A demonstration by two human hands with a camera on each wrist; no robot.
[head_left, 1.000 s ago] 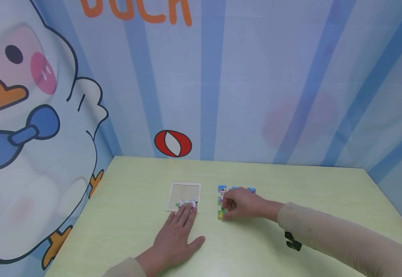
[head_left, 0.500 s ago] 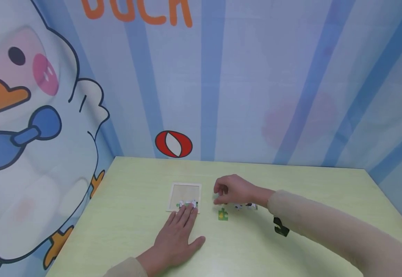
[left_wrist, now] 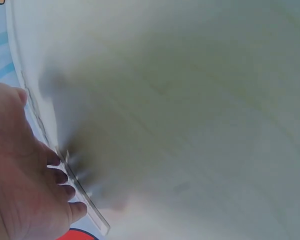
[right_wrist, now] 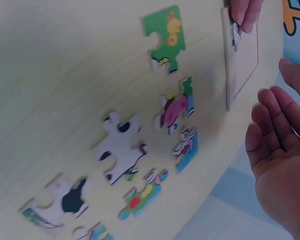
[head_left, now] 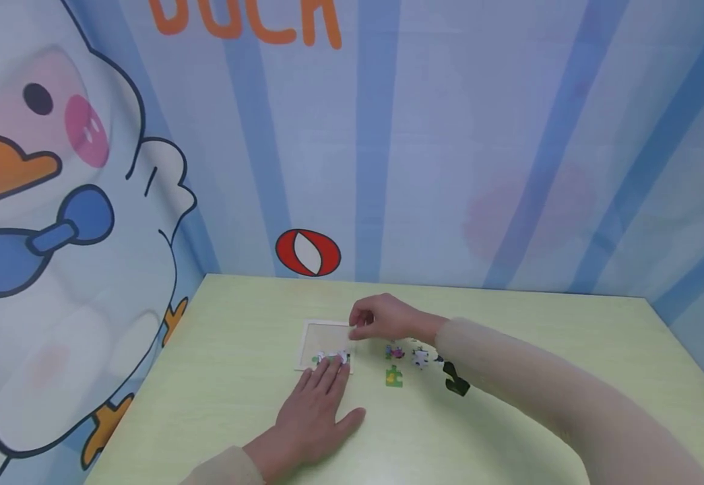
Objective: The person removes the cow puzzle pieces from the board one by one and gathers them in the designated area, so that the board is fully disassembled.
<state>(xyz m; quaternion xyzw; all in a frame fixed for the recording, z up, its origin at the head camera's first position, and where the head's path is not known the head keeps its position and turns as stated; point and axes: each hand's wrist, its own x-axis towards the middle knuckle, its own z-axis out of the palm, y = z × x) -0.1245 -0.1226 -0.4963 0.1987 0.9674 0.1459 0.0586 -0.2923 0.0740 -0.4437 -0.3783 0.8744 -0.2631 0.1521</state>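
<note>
My left hand (head_left: 312, 421) lies flat with its fingers straight. Its fingertips rest on the near edge of a small puzzle frame (head_left: 304, 340), partly covering jigsaw pieces (head_left: 330, 356) in the bottom row. Over the frame's right side hovers my right hand (head_left: 388, 316). In the right wrist view its fingers (right_wrist: 270, 122) curl loosely, thumb apart, and no piece shows between them. Loose jigsaw pieces lie right of the frame: a green one with a chick (right_wrist: 171, 35), a pink one (right_wrist: 175, 109) and a white one with black patches (right_wrist: 121, 147) among them.
The pale wooden table (head_left: 509, 337) ends at the back against a blue striped backdrop (head_left: 436, 135) with a duck printed at left. My right forearm (head_left: 527, 377) crosses above the table, over some loose pieces. A dark strap end (head_left: 455, 379) hangs under its sleeve.
My right hand has moved left and slightly back, from over the loose pieces to the frame's right side. More of the loose pieces show now. The left hand stays in place.
</note>
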